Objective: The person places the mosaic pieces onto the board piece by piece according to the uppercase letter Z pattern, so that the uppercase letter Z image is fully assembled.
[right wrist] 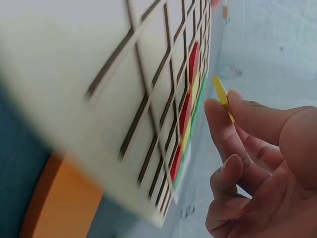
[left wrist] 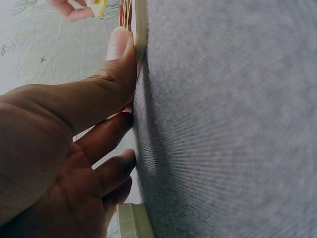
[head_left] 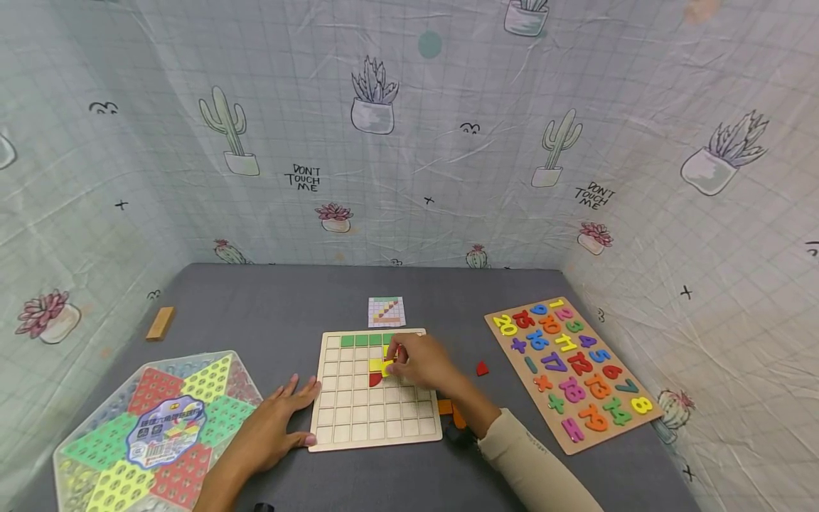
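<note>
A wooden grid board [head_left: 367, 432] lies flat on the grey table. Green square tiles [head_left: 361, 340] line part of its far row, and yellow and red pieces sit below them. My right hand [head_left: 422, 361] is above the board, pinching a yellow tile [right wrist: 221, 92] between thumb and fingertip; the right wrist view shows it held up off the surface. At the board's left edge rests my left hand [head_left: 276, 427], fingers spread, its thumb [left wrist: 119, 47] touching the side. Beyond the board lies a small printed pattern card [head_left: 387, 312].
A wooden number board [head_left: 563, 377] lies right, a red piece [head_left: 482, 368] beside it. Orange pieces [head_left: 444, 407] sit near the grid board's right edge, partly behind my right arm. At left are a hexagonal game box [head_left: 220, 384] and a wooden block [head_left: 161, 323].
</note>
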The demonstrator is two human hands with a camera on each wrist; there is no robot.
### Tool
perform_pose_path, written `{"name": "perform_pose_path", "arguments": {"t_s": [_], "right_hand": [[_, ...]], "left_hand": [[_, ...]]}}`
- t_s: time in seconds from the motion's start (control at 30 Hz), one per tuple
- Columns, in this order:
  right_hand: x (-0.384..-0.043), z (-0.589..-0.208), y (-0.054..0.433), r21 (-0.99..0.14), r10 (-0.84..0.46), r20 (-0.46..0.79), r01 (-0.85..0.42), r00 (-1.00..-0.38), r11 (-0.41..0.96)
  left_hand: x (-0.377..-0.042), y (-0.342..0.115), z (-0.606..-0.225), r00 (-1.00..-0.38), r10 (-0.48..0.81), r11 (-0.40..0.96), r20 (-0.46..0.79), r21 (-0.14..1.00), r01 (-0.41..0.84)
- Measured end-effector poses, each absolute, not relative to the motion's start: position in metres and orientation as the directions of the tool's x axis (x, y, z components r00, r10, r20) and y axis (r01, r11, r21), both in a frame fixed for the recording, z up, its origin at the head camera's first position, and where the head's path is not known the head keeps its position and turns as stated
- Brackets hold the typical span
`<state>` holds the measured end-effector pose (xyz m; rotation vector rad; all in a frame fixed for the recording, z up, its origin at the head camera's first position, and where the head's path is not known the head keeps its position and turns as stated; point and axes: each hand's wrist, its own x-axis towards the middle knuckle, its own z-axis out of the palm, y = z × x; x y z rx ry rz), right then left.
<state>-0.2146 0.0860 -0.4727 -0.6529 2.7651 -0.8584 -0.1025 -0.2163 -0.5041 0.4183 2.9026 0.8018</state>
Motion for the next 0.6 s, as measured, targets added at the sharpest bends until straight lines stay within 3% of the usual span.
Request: {"name": "perform_pose_path", "arguments": {"t_s": [0.17, 0.6], "right_hand": [[-0.212, -0.477, 0.063, -0.585, -0.476, -0.075, -0.348, -0.876, 0.733], [-0.207, -0.483, 0.028, -0.457, -0.454, -0.086, -0.369, -0.887, 0.809]], "left_hand": [[-0.102, -0.216, -0.504, -0.958, 0.287, 0.825, -0.020, 0.514, 0.236], [-0.104, -0.217, -0.506, -0.955, 0.297, 0.818, 0.002, 0.515, 0.255]]}}
